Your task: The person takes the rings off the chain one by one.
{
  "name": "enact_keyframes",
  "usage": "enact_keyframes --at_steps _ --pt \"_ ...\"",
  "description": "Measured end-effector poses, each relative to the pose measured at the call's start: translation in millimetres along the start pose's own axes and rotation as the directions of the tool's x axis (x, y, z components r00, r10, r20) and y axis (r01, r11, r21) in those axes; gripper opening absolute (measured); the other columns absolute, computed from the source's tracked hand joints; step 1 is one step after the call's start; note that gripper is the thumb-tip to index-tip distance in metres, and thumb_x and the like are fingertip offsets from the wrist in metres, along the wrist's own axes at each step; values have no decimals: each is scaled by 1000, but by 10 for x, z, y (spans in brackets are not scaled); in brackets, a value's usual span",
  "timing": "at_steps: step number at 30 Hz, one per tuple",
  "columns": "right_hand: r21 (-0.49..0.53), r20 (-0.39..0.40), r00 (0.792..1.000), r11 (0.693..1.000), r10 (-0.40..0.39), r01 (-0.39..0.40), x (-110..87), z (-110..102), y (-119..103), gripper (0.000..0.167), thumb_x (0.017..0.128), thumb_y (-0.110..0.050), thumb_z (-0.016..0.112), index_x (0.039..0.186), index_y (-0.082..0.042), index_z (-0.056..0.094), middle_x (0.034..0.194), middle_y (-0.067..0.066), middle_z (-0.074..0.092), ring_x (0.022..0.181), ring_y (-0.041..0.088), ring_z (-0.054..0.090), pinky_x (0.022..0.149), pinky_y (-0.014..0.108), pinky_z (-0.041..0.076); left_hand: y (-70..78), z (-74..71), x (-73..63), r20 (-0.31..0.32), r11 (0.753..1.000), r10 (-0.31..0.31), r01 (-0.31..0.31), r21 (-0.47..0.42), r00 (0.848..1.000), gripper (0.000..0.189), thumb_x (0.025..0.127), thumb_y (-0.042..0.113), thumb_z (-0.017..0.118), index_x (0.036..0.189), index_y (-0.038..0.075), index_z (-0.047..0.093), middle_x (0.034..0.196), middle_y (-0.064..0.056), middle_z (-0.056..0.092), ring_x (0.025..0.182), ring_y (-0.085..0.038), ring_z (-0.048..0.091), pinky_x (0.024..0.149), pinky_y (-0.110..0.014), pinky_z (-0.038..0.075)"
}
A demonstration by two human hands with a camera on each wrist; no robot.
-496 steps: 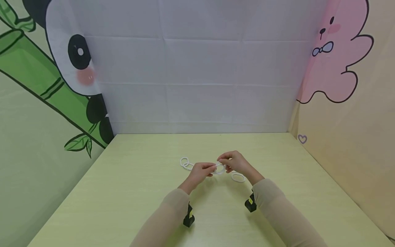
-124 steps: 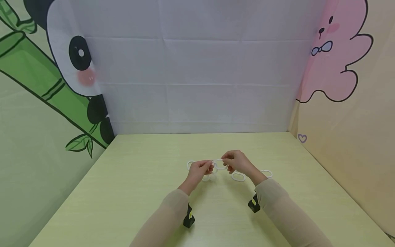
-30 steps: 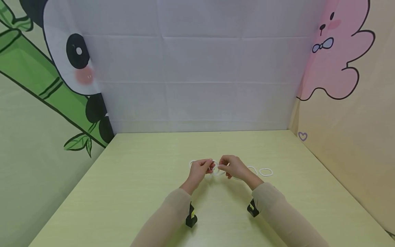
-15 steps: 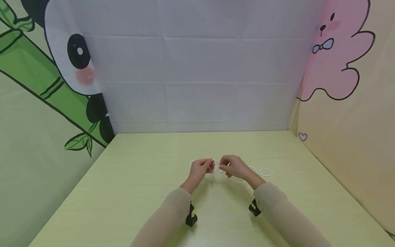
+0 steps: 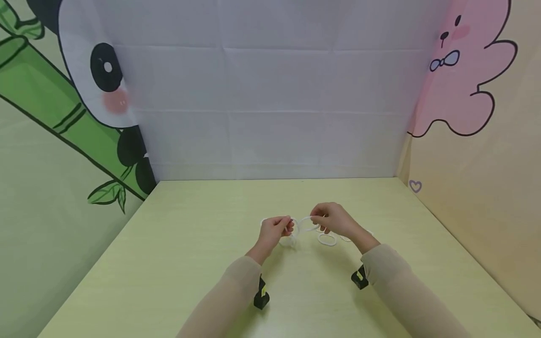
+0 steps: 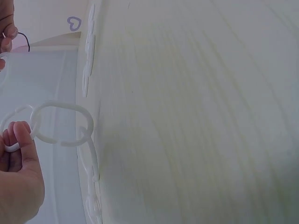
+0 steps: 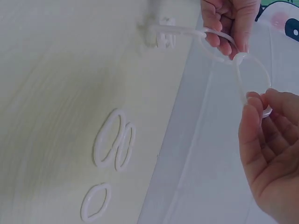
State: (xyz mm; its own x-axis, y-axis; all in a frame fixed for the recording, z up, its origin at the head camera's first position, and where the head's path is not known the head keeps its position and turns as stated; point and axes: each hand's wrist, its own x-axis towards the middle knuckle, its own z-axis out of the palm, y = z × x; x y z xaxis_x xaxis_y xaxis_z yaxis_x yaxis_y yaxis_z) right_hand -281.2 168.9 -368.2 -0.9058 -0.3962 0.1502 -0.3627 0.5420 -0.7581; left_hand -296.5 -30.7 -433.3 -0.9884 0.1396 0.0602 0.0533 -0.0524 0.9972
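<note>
My left hand (image 5: 272, 234) pinches a white plastic chain link (image 7: 219, 32) between thumb and fingers, above the table. From that link hangs another oval link (image 6: 63, 103), with more of the white chain (image 6: 92, 154) trailing below it. To the right, my right hand (image 5: 336, 220) pinches the far end of a further white link (image 7: 238, 81). This link stretches between both hands, and its near end meets the left hand's link at the fingertips. The right palm partly hides the pinched end.
Several loose white links lie on the pale wooden table (image 5: 190, 281): one link (image 5: 327, 240) below my right hand, others beside it, including a small link (image 7: 86, 205), partly behind the right forearm. A white cloth (image 5: 274, 94) stands behind the table, with printed panels at both sides.
My right hand has moved right and up, away from the left, and the link now spans the gap between them. The left hand stays nearly still. The right forearm now covers more loose links.
</note>
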Motion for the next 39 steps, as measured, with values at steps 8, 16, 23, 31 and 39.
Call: enact_keyframes --at_steps 8,16,23,31,39 --pt "-6 -52 997 998 55 -55 -37 -195 47 6 90 -6 59 92 -1 62 82 15 60 62 22 57 53 32 53 52 -12 -31 33 1000 6 -5 -23 999 28 94 14 55 103 -11 63 93 -20 64 73 -13 61 70 -28 54" --pt "21 -92 991 995 102 -100 -74 -324 148 10 91 -8 58 95 1 61 80 12 60 66 32 58 54 31 53 257 17 -178 39 1000 11 -12 14 999 26 95 8 51 104 -14 61 92 -22 63 76 -19 61 74 -33 53" --pt "33 -111 984 990 137 -134 -120 -399 242 14 92 -8 57 97 4 60 82 17 60 64 30 57 55 32 54 126 8 -83 34 1000 10 -10 -7 999 26 94 11 53 103 -12 63 88 -16 65 73 -15 61 72 -32 54" --pt "55 -98 977 981 188 -183 -165 -440 424 13 92 -6 56 96 6 59 80 16 59 58 18 54 54 31 53 -14 15 8 16 1000 19 -19 -19 1000 29 93 17 56 102 -10 64 85 -10 65 71 -11 61 68 -26 54" --pt "97 -64 968 967 243 -237 -250 -446 587 12 92 -6 56 94 6 58 83 22 59 57 17 53 54 32 53 77 27 -71 12 1000 15 -14 -7 1000 28 94 14 55 103 -11 64 86 -13 65 73 -14 62 71 -29 54"
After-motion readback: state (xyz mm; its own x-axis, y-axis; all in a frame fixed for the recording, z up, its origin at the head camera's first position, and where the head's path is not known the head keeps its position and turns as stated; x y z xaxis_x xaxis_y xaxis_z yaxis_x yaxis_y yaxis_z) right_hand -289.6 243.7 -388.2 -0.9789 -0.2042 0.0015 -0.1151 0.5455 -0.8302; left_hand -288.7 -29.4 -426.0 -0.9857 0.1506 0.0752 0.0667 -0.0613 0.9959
